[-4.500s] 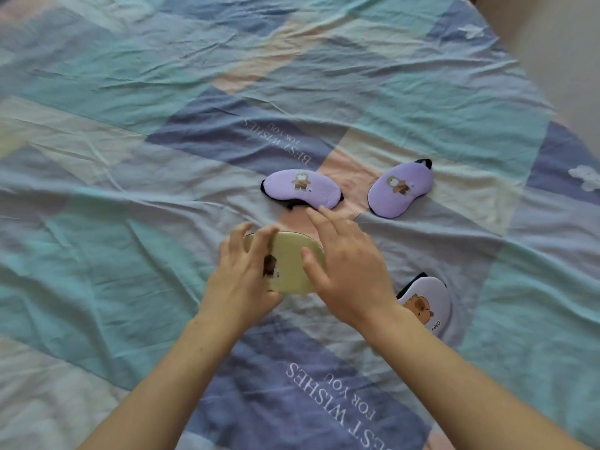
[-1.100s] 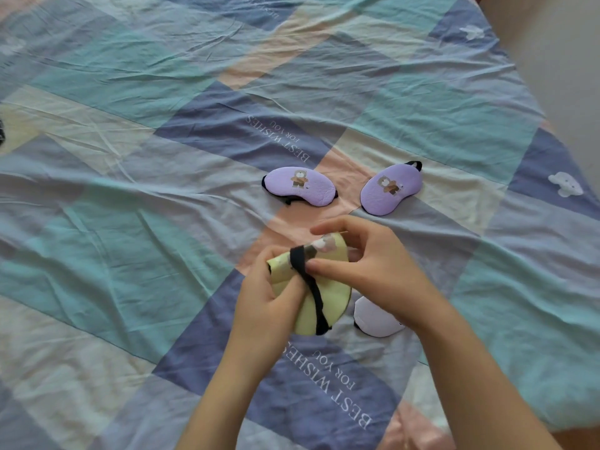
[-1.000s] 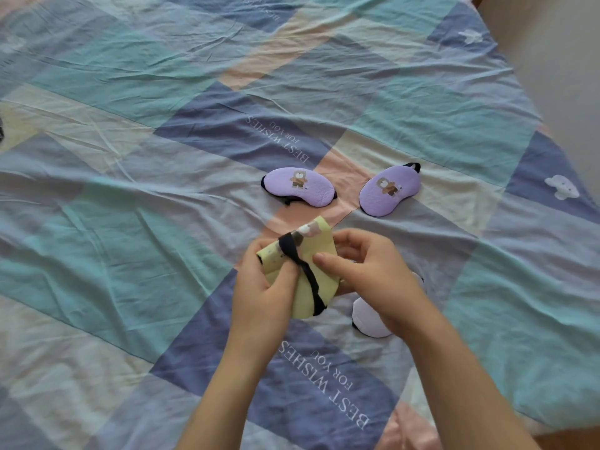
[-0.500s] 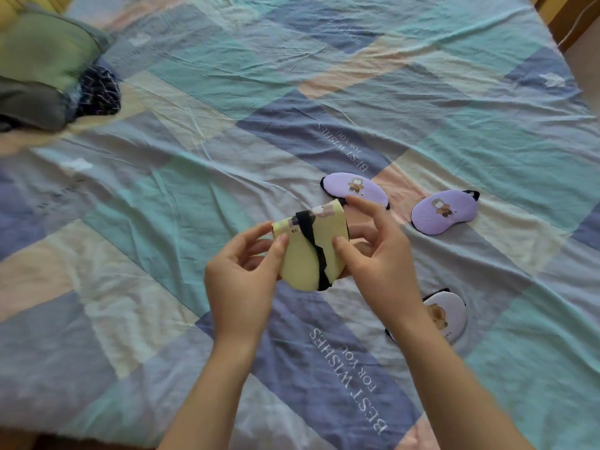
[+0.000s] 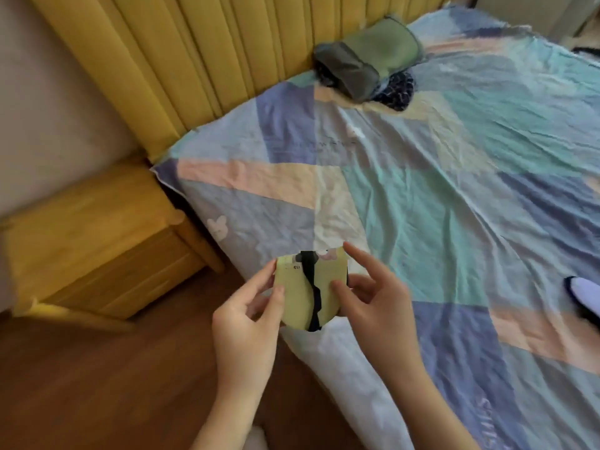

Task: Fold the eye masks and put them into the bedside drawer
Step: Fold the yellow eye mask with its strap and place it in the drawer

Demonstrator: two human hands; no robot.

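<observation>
A folded yellow eye mask (image 5: 292,289) with its black strap wrapped down its middle is held upright over the bed's near-left edge. My left hand (image 5: 246,323) pinches its left side and my right hand (image 5: 376,303) pinches its right side. One purple eye mask (image 5: 587,293) shows partly at the right edge, lying on the patchwork bed sheet (image 5: 438,196). The wooden bedside cabinet (image 5: 94,241) stands at the left beside the bed, with its drawer front closed. The other masks are out of view.
A yellow padded headboard (image 5: 194,50) runs along the top. A pile of folded green, grey and dark patterned cloth (image 5: 367,63) lies at the head of the bed. Brown wooden floor (image 5: 97,384) fills the lower left.
The view has swung left, from the middle of the bed to its left edge, headboard and bedside cabinet. Both hands still hold the folded yellow mask, now over the bed's edge.
</observation>
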